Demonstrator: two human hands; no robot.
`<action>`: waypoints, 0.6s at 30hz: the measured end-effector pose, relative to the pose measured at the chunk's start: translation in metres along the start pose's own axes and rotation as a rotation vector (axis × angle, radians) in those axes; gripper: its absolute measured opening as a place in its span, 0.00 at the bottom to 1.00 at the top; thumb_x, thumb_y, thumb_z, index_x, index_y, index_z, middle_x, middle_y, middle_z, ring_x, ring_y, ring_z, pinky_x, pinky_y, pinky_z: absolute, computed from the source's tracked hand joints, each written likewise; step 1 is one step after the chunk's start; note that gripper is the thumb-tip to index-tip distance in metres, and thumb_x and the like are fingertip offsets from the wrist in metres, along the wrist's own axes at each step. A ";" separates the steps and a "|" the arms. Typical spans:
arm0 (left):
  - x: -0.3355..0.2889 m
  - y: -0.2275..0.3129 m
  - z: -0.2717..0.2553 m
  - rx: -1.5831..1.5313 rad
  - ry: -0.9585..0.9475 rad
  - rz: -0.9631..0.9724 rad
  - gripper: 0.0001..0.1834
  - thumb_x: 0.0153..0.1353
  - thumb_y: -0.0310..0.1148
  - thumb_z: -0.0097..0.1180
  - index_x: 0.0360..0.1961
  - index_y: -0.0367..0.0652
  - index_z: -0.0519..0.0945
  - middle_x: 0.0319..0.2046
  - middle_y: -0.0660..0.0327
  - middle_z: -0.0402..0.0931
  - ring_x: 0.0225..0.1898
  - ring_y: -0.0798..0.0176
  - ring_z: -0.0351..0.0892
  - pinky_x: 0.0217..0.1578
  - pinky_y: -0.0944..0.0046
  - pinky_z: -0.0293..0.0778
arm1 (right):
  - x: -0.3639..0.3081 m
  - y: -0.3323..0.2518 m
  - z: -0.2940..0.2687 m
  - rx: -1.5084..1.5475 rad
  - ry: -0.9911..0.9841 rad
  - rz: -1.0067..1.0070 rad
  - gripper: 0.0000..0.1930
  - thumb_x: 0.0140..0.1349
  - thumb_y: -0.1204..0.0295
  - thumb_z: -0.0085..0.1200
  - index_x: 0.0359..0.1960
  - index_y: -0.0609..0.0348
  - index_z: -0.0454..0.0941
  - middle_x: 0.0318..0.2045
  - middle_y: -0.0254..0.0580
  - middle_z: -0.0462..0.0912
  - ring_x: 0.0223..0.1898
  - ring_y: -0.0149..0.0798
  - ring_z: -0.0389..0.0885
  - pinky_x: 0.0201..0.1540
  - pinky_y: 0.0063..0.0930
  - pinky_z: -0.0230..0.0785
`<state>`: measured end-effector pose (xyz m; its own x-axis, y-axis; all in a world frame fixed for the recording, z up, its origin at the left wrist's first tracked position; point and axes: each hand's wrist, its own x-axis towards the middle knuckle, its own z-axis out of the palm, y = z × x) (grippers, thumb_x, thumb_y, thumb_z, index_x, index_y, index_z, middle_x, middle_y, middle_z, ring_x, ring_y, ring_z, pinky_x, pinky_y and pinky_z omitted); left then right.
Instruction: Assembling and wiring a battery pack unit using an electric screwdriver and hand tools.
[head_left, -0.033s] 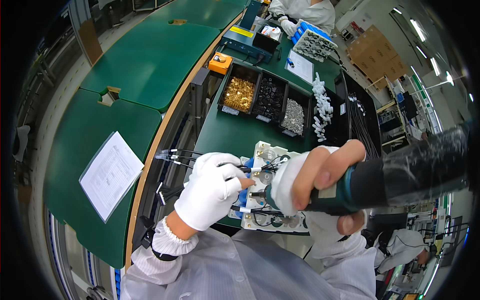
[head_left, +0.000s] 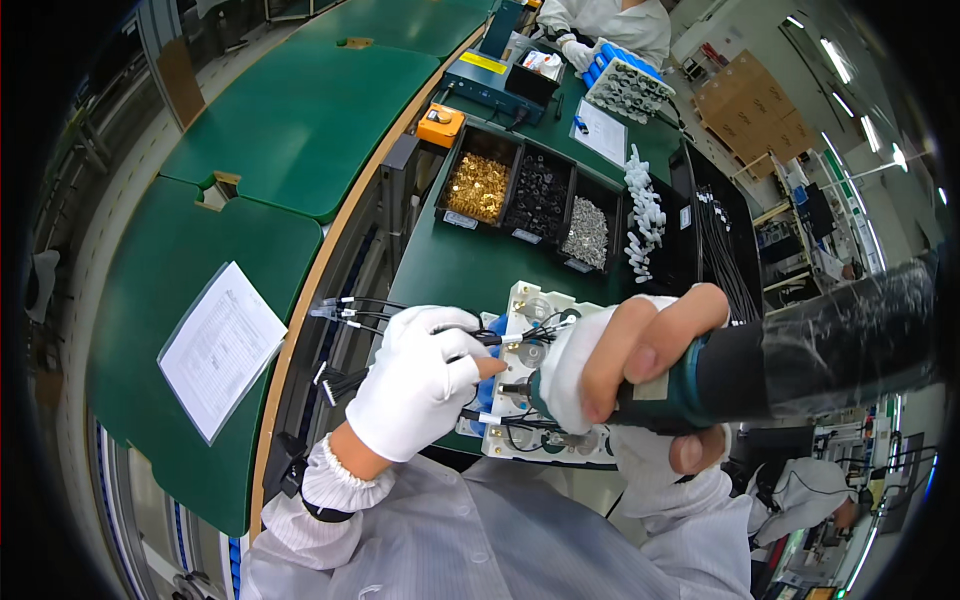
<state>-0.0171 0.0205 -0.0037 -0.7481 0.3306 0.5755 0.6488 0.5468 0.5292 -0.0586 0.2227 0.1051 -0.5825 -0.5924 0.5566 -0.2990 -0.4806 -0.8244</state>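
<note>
My right hand [head_left: 640, 365], in a white glove with some bare fingertips, is wrapped round a dark teal and black power screwdriver [head_left: 735, 375]. Its metal tip [head_left: 514, 389] points left, over a white plastic battery holder [head_left: 530, 445] with blue cells showing between its parts. My left hand [head_left: 425, 375], gloved with a bare thumb tip, is closed over the holder's left side on black wires [head_left: 490, 340] with white sleeves. The wires trail out to its left and end in connectors [head_left: 328, 312]. The tip's contact point and the left fingertips are partly hidden.
Beyond the holder stand black bins of brass pieces [head_left: 478, 187], black parts [head_left: 540, 195] and silver pieces [head_left: 590, 232]. White sleeved parts [head_left: 645, 215] and a bin of black cables [head_left: 725, 250] lie right. A co-worker [head_left: 610, 25] holds another blue-cell assembly [head_left: 625, 82] at the far end.
</note>
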 end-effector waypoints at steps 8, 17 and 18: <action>-0.015 0.020 -0.018 -0.025 -0.180 -0.031 0.13 0.49 0.34 0.74 0.37 0.54 0.86 0.34 0.70 0.81 0.45 0.58 0.80 0.50 0.53 0.71 | 0.002 -0.009 -0.007 -0.004 -0.146 -0.047 0.26 0.62 0.58 0.68 0.48 0.57 0.64 0.30 0.49 0.80 0.28 0.48 0.83 0.31 0.46 0.78; -0.020 0.014 -0.012 0.025 -0.240 -0.001 0.09 0.51 0.34 0.72 0.34 0.52 0.86 0.32 0.68 0.81 0.42 0.58 0.80 0.49 0.56 0.70 | -0.015 -0.011 0.012 0.125 -0.257 0.028 0.24 0.62 0.64 0.69 0.46 0.62 0.64 0.34 0.60 0.81 0.32 0.54 0.83 0.37 0.56 0.77; -0.020 0.015 -0.012 0.023 -0.232 0.006 0.08 0.51 0.33 0.71 0.34 0.52 0.86 0.31 0.68 0.81 0.42 0.58 0.80 0.49 0.56 0.70 | -0.016 -0.008 0.014 0.142 -0.257 0.002 0.24 0.62 0.64 0.69 0.46 0.63 0.65 0.34 0.59 0.81 0.32 0.54 0.83 0.37 0.56 0.77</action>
<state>0.0090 0.0128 0.0003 -0.7580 0.5004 0.4184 0.6519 0.5606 0.5106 -0.0361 0.2274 0.1041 -0.3675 -0.7291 0.5774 -0.1786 -0.5540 -0.8131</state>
